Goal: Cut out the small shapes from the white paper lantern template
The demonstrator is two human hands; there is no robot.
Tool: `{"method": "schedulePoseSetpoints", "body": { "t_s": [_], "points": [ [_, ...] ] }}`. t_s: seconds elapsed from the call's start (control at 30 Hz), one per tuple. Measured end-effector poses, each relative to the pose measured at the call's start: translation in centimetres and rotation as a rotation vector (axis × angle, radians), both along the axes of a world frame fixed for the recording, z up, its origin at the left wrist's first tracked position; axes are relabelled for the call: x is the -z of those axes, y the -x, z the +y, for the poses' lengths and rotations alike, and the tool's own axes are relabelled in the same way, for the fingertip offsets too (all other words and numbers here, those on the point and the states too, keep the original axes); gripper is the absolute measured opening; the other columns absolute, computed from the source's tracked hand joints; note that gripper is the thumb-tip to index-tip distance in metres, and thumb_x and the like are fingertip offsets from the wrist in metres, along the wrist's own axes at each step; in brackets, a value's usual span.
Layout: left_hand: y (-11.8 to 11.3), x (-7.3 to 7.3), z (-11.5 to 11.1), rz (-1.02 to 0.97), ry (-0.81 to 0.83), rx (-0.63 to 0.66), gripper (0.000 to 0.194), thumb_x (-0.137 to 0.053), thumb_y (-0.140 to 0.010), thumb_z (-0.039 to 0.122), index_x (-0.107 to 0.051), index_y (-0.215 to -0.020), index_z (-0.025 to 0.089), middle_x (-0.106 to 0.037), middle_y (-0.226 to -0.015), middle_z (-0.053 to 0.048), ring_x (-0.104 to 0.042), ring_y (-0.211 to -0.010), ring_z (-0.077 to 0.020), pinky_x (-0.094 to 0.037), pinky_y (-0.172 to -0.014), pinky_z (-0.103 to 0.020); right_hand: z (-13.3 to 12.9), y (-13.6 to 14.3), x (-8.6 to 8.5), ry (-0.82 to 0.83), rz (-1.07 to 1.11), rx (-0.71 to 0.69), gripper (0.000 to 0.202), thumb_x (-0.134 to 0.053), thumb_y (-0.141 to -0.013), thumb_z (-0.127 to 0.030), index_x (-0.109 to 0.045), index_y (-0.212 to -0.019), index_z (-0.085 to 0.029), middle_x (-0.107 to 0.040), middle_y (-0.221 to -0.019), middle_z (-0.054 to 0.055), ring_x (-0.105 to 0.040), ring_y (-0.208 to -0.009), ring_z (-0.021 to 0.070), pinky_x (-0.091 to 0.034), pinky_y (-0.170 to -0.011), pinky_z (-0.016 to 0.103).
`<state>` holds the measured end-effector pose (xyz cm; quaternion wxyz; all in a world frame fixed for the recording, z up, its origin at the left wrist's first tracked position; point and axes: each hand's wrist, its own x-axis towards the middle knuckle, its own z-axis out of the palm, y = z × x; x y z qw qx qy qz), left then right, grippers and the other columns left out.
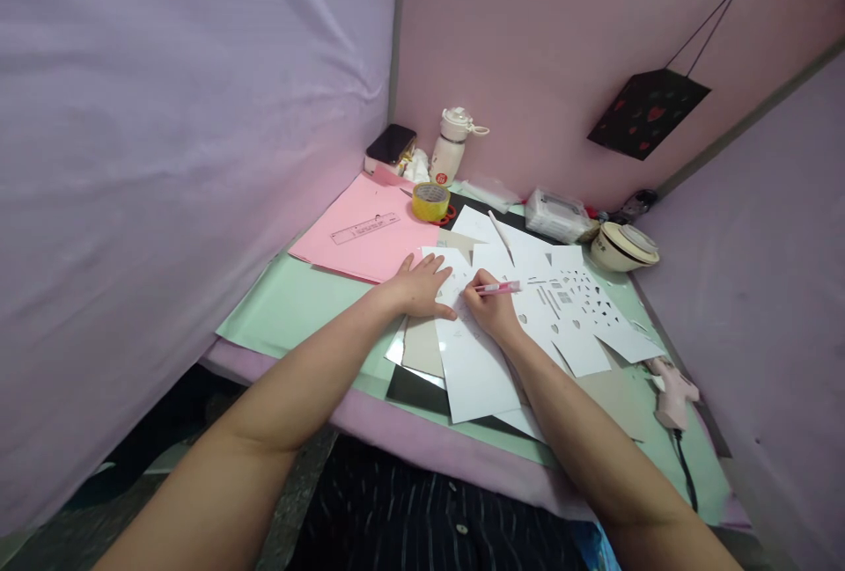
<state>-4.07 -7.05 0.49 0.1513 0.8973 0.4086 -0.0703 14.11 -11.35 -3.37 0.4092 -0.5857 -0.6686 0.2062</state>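
Observation:
A white sheet of paper [479,377] lies on top of other papers near the table's front edge. My left hand [422,285] rests flat on its upper left part, fingers spread. In my right hand [494,307] is a pink pen [505,288], its tip down against the same sheet; the tip itself is hidden by my fingers. Faint small marks show on the paper between the hands. To the right lie white sheets with cut-out shapes [584,298], several of them small hearts and slits. A white pen-like stick [500,232] lies just beyond my right hand.
Pink paper [370,259] with a clear ruler [365,229] lies at left. Yellow tape [430,201] sits by red-handled scissors [449,215]. Behind are a white bottle [449,153], a phone [392,144] and a plastic box [558,215]. At right are a lidded bowl [624,247] and a pink glue gun [673,395].

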Motion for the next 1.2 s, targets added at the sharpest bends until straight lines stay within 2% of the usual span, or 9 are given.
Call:
{"method": "schedulePoseSetpoints", "body": {
  "t_s": [0.27, 0.57, 0.67, 0.83, 1.2],
  "points": [
    [-0.01, -0.02, -0.03, 0.0, -0.005, -0.007, 0.099, -0.051, -0.082, 0.074, -0.02, -0.156, 0.016, -0.007, -0.164, -0.016, -0.004, -0.152, -0.0299, -0.003, -0.119, -0.058, -0.13, 0.04, -0.27, -0.024, 0.117, 0.043, 0.012, -0.05, -0.078, -0.026, -0.047, -0.067, -0.022, -0.052, -0.064, -0.003, -0.048, -0.062, 0.0146, -0.036, -0.06, 0.028],
    [0.06, -0.37, -0.29, -0.014, 0.011, -0.009, 0.098, -0.052, -0.082, 0.072, -0.021, -0.156, 0.016, -0.007, -0.164, -0.017, -0.004, -0.152, -0.0301, -0.003, -0.119, -0.056, -0.04, 0.03, -0.14, 0.027, 0.1, 0.046, 0.013, -0.051, -0.08, -0.029, -0.051, -0.07, -0.022, -0.057, -0.067, -0.001, -0.051, -0.065, 0.0158, -0.038, -0.061, 0.029],
    [0.04, -0.36, -0.3, -0.015, 0.007, -0.012, 0.096, -0.052, -0.081, 0.072, -0.021, -0.155, 0.019, -0.008, -0.164, -0.015, -0.004, -0.152, -0.0298, -0.004, -0.119, -0.056, 0.0, 0.01, -0.03, 0.038, 0.094, 0.052, 0.014, -0.052, -0.08, -0.031, -0.051, -0.07, -0.022, -0.057, -0.067, -0.001, -0.051, -0.064, 0.0159, -0.038, -0.061, 0.029],
    [0.01, -0.47, -0.33, -0.014, 0.011, -0.006, 0.098, -0.052, -0.083, 0.071, -0.021, -0.156, 0.013, -0.007, -0.164, -0.018, -0.004, -0.152, -0.0309, -0.003, -0.12, -0.056, 0.11, -0.01, 0.0, 0.028, 0.094, 0.048, 0.015, -0.053, -0.08, -0.031, -0.05, -0.069, -0.022, -0.055, -0.065, -0.002, -0.049, -0.062, 0.0156, -0.037, -0.06, 0.029],
    [-0.05, -0.28, -0.18, -0.002, 0.007, -0.007, 0.097, -0.051, -0.082, 0.072, -0.02, -0.156, 0.017, -0.006, -0.164, -0.016, -0.003, -0.152, -0.0292, -0.003, -0.119, -0.056, -0.05, 0.11, -0.19, 0.041, 0.026, 0.043, 0.014, -0.052, -0.08, -0.03, -0.047, -0.069, -0.022, -0.053, -0.064, -0.002, -0.047, -0.062, 0.0151, -0.035, -0.059, 0.028]
  ]
}}
